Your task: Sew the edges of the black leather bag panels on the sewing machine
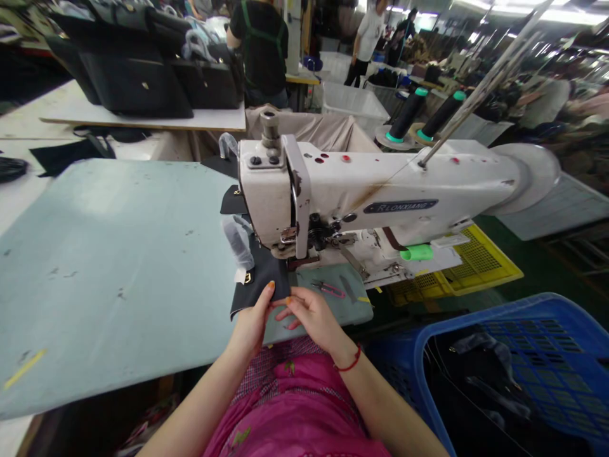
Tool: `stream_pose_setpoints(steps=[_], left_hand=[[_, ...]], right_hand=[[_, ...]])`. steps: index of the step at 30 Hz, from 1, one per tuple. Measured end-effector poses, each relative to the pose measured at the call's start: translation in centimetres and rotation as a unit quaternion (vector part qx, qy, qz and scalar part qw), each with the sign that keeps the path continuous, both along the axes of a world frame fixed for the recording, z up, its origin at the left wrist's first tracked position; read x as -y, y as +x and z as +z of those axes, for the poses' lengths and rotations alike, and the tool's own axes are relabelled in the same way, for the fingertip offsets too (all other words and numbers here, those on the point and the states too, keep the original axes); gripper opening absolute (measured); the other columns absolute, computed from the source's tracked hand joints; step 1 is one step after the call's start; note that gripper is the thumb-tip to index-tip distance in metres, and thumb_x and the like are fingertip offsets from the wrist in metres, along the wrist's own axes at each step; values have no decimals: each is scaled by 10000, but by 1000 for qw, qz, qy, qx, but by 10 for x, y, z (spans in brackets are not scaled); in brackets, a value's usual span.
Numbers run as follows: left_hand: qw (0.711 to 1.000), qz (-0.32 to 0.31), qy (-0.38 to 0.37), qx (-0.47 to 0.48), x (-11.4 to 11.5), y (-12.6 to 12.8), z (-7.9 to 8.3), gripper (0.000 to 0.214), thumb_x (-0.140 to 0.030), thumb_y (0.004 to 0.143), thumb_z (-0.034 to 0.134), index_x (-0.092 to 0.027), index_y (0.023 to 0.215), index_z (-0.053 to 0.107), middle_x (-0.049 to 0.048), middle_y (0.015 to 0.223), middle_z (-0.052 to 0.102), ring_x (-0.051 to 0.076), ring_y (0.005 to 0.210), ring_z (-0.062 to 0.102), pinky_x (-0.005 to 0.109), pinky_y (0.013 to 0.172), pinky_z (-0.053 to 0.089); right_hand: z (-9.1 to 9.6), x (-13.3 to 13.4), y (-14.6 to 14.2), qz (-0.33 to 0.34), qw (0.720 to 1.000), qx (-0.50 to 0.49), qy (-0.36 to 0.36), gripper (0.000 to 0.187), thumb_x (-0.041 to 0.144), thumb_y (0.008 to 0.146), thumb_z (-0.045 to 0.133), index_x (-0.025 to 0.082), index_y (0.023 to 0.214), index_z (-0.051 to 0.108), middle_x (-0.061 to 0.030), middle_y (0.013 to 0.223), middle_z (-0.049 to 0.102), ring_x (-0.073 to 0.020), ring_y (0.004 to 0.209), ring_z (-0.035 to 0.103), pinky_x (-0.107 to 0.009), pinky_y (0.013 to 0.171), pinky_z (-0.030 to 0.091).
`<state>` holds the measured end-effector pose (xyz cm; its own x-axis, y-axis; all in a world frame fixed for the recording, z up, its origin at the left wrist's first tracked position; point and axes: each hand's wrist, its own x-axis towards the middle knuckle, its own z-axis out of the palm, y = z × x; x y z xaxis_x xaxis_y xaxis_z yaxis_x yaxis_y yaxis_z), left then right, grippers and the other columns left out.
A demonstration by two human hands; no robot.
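A black bag piece (261, 279) with a small gold fitting lies on the table under the head of a white sewing machine (361, 190). My left hand (252, 320) grips its near edge, thumb on top. My right hand (309, 314) meets it at the same edge, fingers curled and pinching the material. Both hands sit close together just in front of the needle area (304, 254).
The pale green table (109, 254) spreads to the left. Pink snips (330, 289) lie by my right hand. A blue crate (518, 374) with dark material is at lower right, a yellow tray (476, 266) behind it. Black bags (143, 70) and people stand at the back.
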<state>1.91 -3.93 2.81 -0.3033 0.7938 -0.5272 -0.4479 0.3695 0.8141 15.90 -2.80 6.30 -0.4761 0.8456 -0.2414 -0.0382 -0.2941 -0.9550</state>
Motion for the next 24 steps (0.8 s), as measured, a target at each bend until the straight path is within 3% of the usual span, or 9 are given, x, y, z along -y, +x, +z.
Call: stream_pose_setpoints(steps=[3, 9, 12, 14, 17, 19, 24], left_hand=[[997, -10, -8, -81, 3, -4, 1, 502, -507, 693, 766, -133, 1024, 720, 133, 1181, 693, 296, 1149, 614, 388, 999, 472], [980, -43, -25, -193, 2, -7, 17, 387, -514, 709, 740, -157, 858, 742, 112, 981, 742, 297, 1072, 638, 372, 964, 467], [990, -41, -1, -136, 1, -7, 16, 366, -487, 692, 758, -153, 839, 731, 89, 857, 733, 263, 895, 669, 353, 845, 505], [996, -79, 23, -16, 1, -7, 13, 398, -525, 709, 724, -141, 814, 715, 69, 723, 694, 225, 724, 645, 352, 740, 514], [982, -132, 54, 125, 1, -6, 8, 433, -569, 722, 688, -136, 717, 673, 27, 589, 594, 169, 600, 559, 334, 663, 494], [985, -122, 36, 117, 3, -7, 6, 432, -551, 681, 737, -138, 618, 627, 10, 569, 551, 141, 582, 514, 306, 632, 470], [994, -98, -32, -27, 7, -14, 5, 476, -560, 575, 805, -152, 502, 570, -12, 507, 487, 119, 514, 447, 285, 535, 391]], right_hand=[[6, 0, 3, 9, 1000, 20, 1, 359, 403, 888, 555, 175, 1160, 604, -92, 1016, 719, -146, 750, 697, -183, 528, 483], [4, -9, -8, -44, 987, 149, 32, 373, 494, 898, 519, 145, 788, 594, -73, 697, 712, -110, 492, 609, -185, 447, 414], [2, -13, -11, -49, 989, 138, 33, 352, 457, 904, 512, 157, 727, 561, -46, 626, 685, -91, 447, 570, -178, 437, 391], [2, -14, -10, -47, 994, 100, 10, 341, 448, 898, 518, 161, 716, 551, -37, 624, 683, -85, 448, 563, -171, 430, 376], [3, -13, -8, -51, 997, 53, -13, 344, 462, 875, 546, 161, 710, 555, -22, 612, 673, -80, 443, 551, -170, 424, 369], [4, -12, -7, -55, 997, 43, -15, 347, 464, 867, 558, 161, 698, 554, -15, 599, 665, -77, 438, 541, -171, 427, 371], [1, -10, -8, -62, 997, 36, -15, 337, 448, 867, 560, 162, 689, 553, -8, 572, 648, -74, 434, 523, -174, 436, 373]])
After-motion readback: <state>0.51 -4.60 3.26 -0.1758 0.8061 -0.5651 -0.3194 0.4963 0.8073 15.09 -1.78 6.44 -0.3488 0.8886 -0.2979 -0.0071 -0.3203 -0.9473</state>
